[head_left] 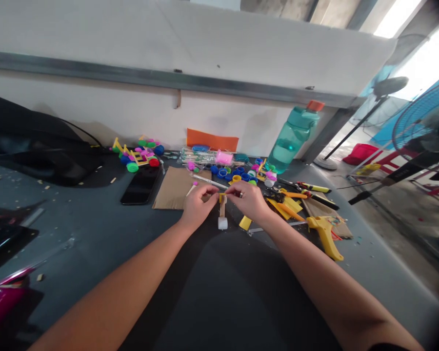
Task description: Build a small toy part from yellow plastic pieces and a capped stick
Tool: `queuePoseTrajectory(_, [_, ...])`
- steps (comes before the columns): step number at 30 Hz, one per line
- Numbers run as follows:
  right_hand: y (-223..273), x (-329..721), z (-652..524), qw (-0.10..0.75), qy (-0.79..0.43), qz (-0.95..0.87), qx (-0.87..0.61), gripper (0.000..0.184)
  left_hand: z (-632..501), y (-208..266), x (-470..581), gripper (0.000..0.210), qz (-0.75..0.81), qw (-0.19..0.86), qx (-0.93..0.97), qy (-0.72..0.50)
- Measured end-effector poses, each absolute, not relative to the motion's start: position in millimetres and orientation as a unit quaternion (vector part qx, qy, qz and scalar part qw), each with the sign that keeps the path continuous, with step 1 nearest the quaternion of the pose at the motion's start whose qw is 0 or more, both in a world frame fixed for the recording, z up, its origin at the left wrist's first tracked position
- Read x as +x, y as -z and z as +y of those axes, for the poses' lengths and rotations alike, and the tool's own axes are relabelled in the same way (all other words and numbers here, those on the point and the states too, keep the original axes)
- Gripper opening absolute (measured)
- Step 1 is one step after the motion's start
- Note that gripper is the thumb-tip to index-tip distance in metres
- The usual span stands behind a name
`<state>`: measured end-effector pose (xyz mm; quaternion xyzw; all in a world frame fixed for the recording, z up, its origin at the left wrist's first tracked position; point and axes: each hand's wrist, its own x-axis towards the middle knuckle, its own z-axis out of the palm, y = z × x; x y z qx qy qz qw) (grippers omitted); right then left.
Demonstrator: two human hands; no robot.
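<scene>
My left hand (201, 205) and my right hand (249, 199) meet over the middle of the table. Their thumbs and fingertips pinch opposite ends of a small yellow strip (222, 197). Just below it runs a short wooden stick piece (222, 210), with a white cap-like part (223, 224) at its near end. Whether the strip is attached to the stick cannot be made out. Behind my left hand lies a piece of brown cardboard (170, 187). Near my right wrist is a loose yellow piece (245, 223).
A yellow glue gun (324, 234), pliers and cutters lie to the right. Coloured bottle caps (237, 173) cluster at the back, near a teal water bottle (290, 139). A phone (141, 185) and small assembled models (137, 155) sit left of the cardboard. A fan (428, 112) stands beyond the table.
</scene>
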<state>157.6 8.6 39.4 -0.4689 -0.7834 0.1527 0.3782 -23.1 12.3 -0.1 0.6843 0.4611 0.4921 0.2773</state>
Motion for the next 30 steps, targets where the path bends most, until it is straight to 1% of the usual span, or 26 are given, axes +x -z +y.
queuePoseTrajectory(4, [-38.2,156.7,8.6,0.385,-0.15,-0.783,-0.466,0.011,11.8,-1.3,-24.1,0.014,0.462,0.256,0.687,-0.499])
queuePoseTrajectory(13, [-33.2,157.5,10.6,0.39,-0.155,-0.777,-0.468,0.009,13.8,0.1,-23.9,0.013,0.461,0.262,0.684,-0.502])
queuePoseTrajectory(20, [-33.6,158.2,10.5,0.391,-0.145,-0.787,-0.455,0.009,13.4,-0.4,-23.8,0.014,0.463,0.274,0.679,-0.5])
queuePoseTrajectory(27, [-34.9,158.0,9.7,0.382,-0.166,-0.786,-0.456,0.006,12.5,-1.0,-24.1,0.016,0.456,0.276,0.677,-0.508])
queuePoseTrajectory(30, [-34.4,157.9,9.4,0.379,-0.175,-0.782,-0.463,0.01,12.0,-1.3,-24.9,0.017,0.455,0.269,0.68,-0.509])
